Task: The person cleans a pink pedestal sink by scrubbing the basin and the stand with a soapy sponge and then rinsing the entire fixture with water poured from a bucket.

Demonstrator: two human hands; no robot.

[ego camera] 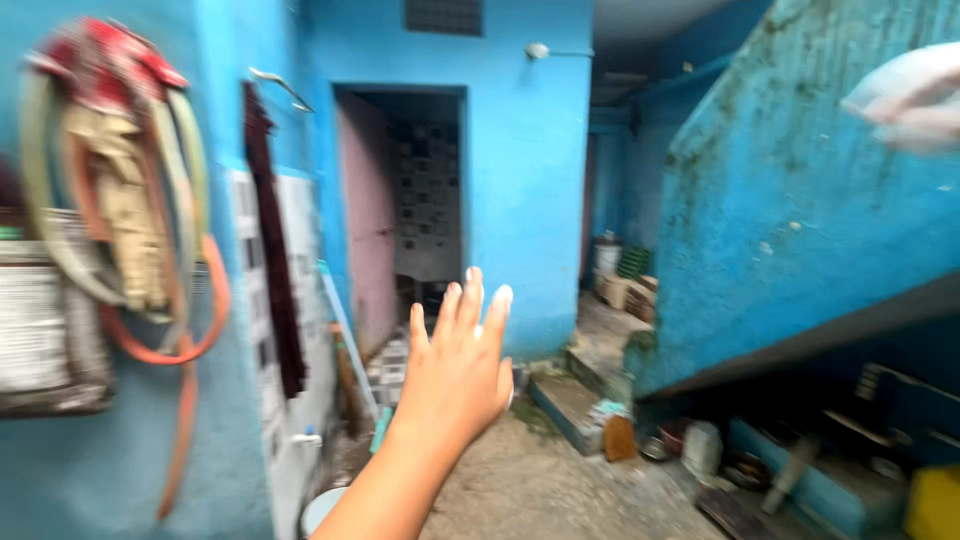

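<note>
Your left hand (pixel 458 365) is raised in the middle of the view, open, with the fingers (pixel 473 300) spread slightly and pointing up, its back toward you; it holds nothing and touches nothing. It hangs in the air in front of the open doorway (pixel 415 200) in the blue wall (pixel 525 150), well apart from it. At the top right corner your right hand (pixel 905 95) shows only as a pale blur at the frame's edge, and I cannot tell whether it is open or closed or grips anything. On your left, coiled hoses (pixel 130 210) in pale green and orange hang on the wall beside a dark cloth (pixel 275 250) on a hook. To the right rises a stained blue staircase side (pixel 800 200), with pots and a pale jug (pixel 702 447) on the ground beneath it. A low step (pixel 565 395) lies just beyond your left hand, and a round pale bucket rim (pixel 322 508) sits near your forearm at the bottom.
</note>
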